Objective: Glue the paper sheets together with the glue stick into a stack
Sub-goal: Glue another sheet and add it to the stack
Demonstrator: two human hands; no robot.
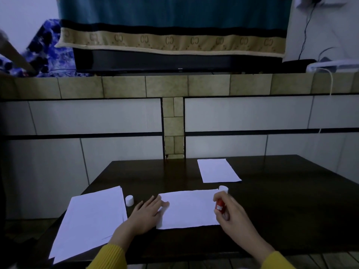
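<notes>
Since the glue is going on: this is judged to be the spreading step, with the glue stick over the sheet's right edge.
Glue stick (pixel 220 206): a red tube pinched upright in the right hand (pixel 236 216), fingers curled round its barrel; its working end seems turned down onto the paper, though the tip itself is hidden by the fingers.
Working sheet (pixel 188 209): a white paper sheet lying flat at the middle of the near worktop, its long side across; placed there, I judge, so that both hands reach it easily.
Left hand (pixel 147 213): spread flat, fingers straight, resting on the sheet's left edge, with the palm on the wood beside it; most likely it pins the paper so the stick's drag will not shift it.
Cap (pixel 129 200): a small white cap standing on the worktop between the left hand and the pile, set aside within reach for closing the stick.
Second white piece (pixel 223 188): a small white cylinder just beyond the right hand at the sheet's far right corner; whether it is another cap or a second stick cannot be told.
Paper pile (pixel 93 220): loose white sheets fanned slightly at the worktop's left, probably the supply still to be glued.
Far paper (pixel 218 170): white paper lying apart toward the back right, possibly the stack in progress; one sheet or several, I cannot tell.
Worktop (pixel 281 200): dark wood.
Writing: white lettering on the red tube, too blurred to read; a repeated interlocked-letter motif on the tan border of the teal cloth (pixel 171 40) hung above.
</notes>
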